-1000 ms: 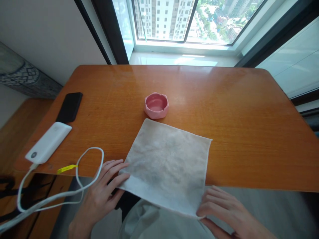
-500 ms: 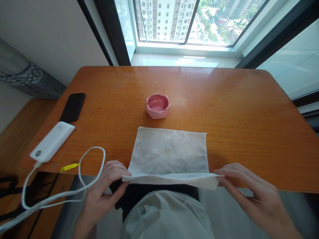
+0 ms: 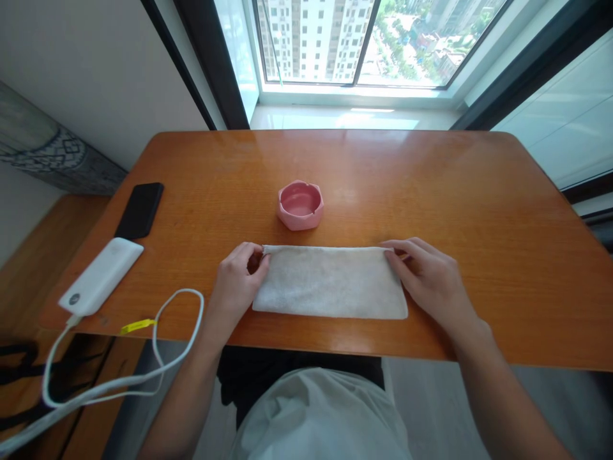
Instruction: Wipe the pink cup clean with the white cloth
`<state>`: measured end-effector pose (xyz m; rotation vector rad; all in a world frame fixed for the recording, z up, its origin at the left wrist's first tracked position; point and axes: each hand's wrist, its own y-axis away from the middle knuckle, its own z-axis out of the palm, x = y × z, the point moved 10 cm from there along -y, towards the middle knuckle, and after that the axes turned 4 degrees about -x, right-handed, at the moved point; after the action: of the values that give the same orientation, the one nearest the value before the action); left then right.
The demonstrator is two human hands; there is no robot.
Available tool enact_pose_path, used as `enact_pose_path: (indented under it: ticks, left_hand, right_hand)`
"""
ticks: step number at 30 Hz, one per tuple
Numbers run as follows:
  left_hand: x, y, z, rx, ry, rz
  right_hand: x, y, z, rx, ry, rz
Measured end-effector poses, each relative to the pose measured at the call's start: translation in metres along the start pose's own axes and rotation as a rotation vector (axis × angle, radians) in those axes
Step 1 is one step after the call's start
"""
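A white cloth point(image 3: 330, 282) lies folded over on the wooden table, forming a wide, low rectangle with its fold toward me. My left hand point(image 3: 242, 275) pinches its far left corner between thumb and fingers. At the far right corner, my right hand point(image 3: 424, 275) grips the cloth edge in the same way. Just beyond the cloth stands a pink hexagonal ashtray point(image 3: 301, 206) with notches in its rim, and neither hand touches it.
On the left of the table point(image 3: 431, 185) lie a black phone point(image 3: 140, 209) and a white power bank point(image 3: 101, 275). A white cable point(image 3: 198, 313) with a yellow tag point(image 3: 138, 326) loops over the near left edge. A window point(image 3: 335, 45) is behind the table.
Both hands have carried the cloth's near edge away from me to its far edge, folding it in half. The ashtray, phone and power bank stay where they were.
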<state>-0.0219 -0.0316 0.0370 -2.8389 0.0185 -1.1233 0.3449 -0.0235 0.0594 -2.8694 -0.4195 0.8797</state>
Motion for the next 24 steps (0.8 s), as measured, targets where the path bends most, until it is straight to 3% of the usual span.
enact_pose_path:
  ticks: [12, 16, 21, 24]
  left_hand:
    - [-0.007, 0.005, 0.001, 0.019, 0.077, -0.043]
    - [-0.004, 0.012, -0.006, 0.097, 0.046, -0.010]
    - [0.027, 0.035, -0.008, 0.150, -0.139, 0.180]
    - [0.055, 0.050, 0.011, 0.056, -0.177, 0.326]
  right_hand:
    - [0.012, 0.001, 0.012, 0.008, -0.032, 0.017]
    - [0.015, 0.002, 0.009, 0.021, -0.060, 0.007]
    - [0.006, 0.011, -0.010, 0.152, 0.097, -0.032]
    - [-0.026, 0.023, -0.004, 0.152, 0.147, -0.114]
